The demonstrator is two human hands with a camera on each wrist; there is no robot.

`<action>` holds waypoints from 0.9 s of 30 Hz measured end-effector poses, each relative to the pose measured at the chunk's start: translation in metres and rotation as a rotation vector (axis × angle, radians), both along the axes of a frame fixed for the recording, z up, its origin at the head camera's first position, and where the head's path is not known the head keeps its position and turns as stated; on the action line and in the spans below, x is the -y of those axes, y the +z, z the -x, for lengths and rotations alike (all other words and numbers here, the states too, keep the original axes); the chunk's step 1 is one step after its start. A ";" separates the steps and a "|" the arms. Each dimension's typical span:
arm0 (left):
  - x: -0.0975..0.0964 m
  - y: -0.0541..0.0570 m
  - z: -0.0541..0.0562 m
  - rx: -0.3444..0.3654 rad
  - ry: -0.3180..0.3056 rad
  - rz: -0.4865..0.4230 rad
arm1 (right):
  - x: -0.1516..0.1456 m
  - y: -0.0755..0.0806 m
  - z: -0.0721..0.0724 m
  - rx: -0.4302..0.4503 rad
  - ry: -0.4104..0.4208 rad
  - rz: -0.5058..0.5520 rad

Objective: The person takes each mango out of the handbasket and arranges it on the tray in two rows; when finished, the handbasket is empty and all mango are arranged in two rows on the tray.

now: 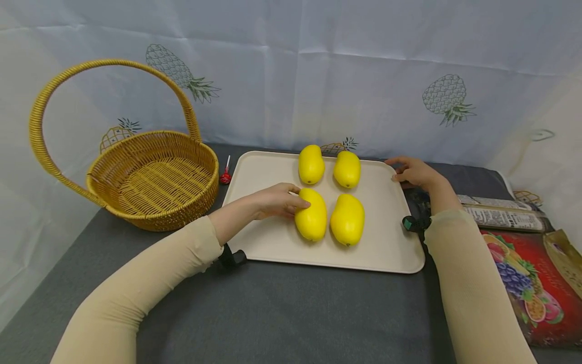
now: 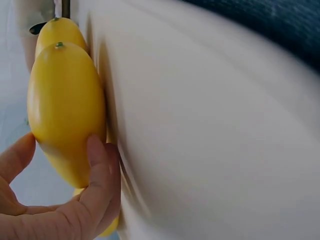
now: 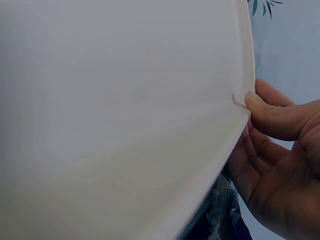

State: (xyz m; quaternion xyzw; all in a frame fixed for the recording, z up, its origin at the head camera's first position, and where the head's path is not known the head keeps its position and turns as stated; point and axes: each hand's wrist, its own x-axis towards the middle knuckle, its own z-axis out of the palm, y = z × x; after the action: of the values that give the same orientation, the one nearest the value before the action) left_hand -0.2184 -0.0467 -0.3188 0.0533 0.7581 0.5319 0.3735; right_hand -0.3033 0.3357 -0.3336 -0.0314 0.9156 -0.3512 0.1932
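Several smooth yellow mangoes lie on a cream rectangular tray (image 1: pixel 386 227), two at its back and two nearer the front. My left hand (image 1: pixel 275 201) grips the front-left mango (image 1: pixel 312 217) at its left upper end. In the left wrist view, thumb and fingers are on either side of that mango (image 2: pixel 67 105), its small green stem spot facing up. To its right lies the front-right mango (image 1: pixel 347 220); behind are the back-left mango (image 1: pixel 311 164) and back-right mango (image 1: pixel 347 169). My right hand (image 1: pixel 416 174) pinches the tray's back right corner, thumb on the rim in the right wrist view.
A wicker basket (image 1: pixel 206 202) with a tall handle stands left of the tray. Between them lies a red lollipop (image 1: pixel 225 174). Right of the tray are a red fruit-printed bag (image 1: pixel 532 288) and printed packaging (image 1: pixel 500 215). A pineapple-print cloth (image 1: pixel 327 76) hangs behind.
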 end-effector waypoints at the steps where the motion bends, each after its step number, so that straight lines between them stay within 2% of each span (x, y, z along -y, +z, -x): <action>1: 0.000 0.000 0.000 0.001 0.000 0.002 | 0.000 0.000 0.000 -0.002 0.000 -0.002; 10: 0.002 0.000 0.002 -0.004 0.014 0.021 | 0.002 0.001 -0.001 -0.002 0.002 0.003; 19: 0.004 0.002 0.001 -0.013 0.002 0.033 | 0.000 0.001 -0.002 -0.003 -0.011 0.026; 27: 0.008 0.004 0.002 -0.034 -0.005 0.070 | 0.000 0.002 -0.001 0.009 0.004 -0.002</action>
State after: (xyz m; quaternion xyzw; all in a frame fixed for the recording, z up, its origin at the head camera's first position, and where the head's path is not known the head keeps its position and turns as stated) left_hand -0.2206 -0.0545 -0.3145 0.0510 0.7823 0.5032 0.3636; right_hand -0.3026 0.3353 -0.3319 -0.0316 0.9150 -0.3501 0.1980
